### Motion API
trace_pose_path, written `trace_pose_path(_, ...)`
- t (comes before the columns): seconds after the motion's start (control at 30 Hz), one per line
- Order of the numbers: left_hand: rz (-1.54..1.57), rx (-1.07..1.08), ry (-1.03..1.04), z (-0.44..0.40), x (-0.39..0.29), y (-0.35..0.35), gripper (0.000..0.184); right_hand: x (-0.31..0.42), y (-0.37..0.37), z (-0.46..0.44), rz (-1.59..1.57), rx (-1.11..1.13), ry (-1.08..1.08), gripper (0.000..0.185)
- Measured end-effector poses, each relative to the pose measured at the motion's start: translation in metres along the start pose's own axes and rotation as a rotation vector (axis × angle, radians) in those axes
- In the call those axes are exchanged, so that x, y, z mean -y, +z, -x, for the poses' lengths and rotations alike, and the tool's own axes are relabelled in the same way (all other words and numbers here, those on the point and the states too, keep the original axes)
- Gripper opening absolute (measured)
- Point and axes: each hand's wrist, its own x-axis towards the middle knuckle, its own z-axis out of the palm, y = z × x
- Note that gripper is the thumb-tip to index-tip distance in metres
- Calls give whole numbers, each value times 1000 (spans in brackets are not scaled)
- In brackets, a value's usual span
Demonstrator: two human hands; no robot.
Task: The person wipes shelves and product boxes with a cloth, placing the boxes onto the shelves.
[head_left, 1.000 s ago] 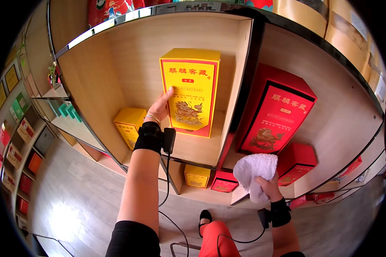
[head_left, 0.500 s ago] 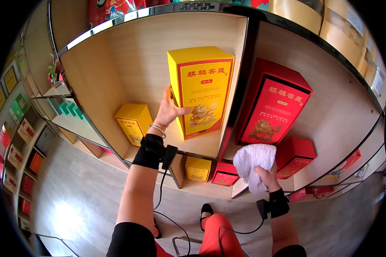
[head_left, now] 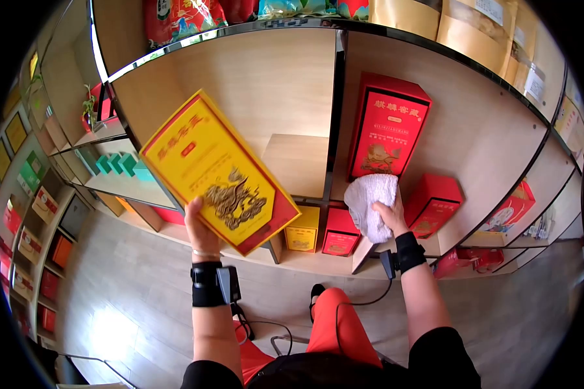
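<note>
Swung leftward, the yellow box (head_left: pixel 224 175) tilts, gripped by the left hand (head_left: pixel 202 230), right hand (head_left: pixel 390 218) clutching cloth (head_left: pixel 368 200) before a red box (head_left: pixel 392 120).

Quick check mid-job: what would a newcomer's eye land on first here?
Probably the big yellow box, held tilted by the left hand in front of a shelf compartment. Next, the white cloth in the right hand, partly covering the view of the tall red box upright in the compartment to the right.

we lose most fingers of the left hand (head_left: pixel 203 228) behind the yellow box (head_left: pixel 222 174), we find its small print (head_left: pixel 206 176) blurred, we see brown pouches (head_left: pixel 466 34) cut by the upper edge
</note>
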Motion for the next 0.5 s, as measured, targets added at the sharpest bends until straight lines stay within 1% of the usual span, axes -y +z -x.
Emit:
trace_pose_path(0.03, 31, -6, 2, 19, -6, -7, 55, 4, 3, 1, -41, -26, -13, 51)
trace_pose_path(0.07, 51, -45, 12, 39, -10, -13, 56, 9, 3, 4, -59, -26, 64, 52)
trace_pose_path(0.1, 44, -82, 62, 55, -12, -18, 58, 33, 3, 11, -76, -22, 143, 52)
trace_pose_path(0.17, 100, -149, 16, 86, -15, -39, 61, 78, 16, 32, -221, 2, 178, 45)
trace_pose_path(0.23, 152, -229, -18, 108, -10, -59, 66, 120, 44, 59, -484, 46, 94, 32)
trace_pose_path(0.27, 146, -249, -13, 120, -12, -55, 67, 151, 54, 78, -395, 156, 29, 31)
trace_pose_path(0.3, 138, -266, -8, 131, -15, -51, 68, 176, 65, 99, -290, 351, -114, 35)
trace_pose_path(0.33, 151, -296, -35, 138, -15, -56, 70, 195, 77, 120, -281, 520, -276, 42)
trace_pose_path(0.37, 169, -259, -60, 143, -14, -66, 72, 206, 91, 131, -159, 742, -587, 53)
trace_pose_path(0.4, 235, -205, -114, 152, -23, -57, 73, 249, 99, 148, -349, 771, -536, 64)
trace_pose_path(0.43, 305, -149, -167, 162, -33, -44, 74, 263, 94, 153, -41, 819, -764, 66)
trace_pose_path(0.5, 308, -141, -187, 177, -44, -34, 75, 273, 108, 155, -226, 939, -682, 59)
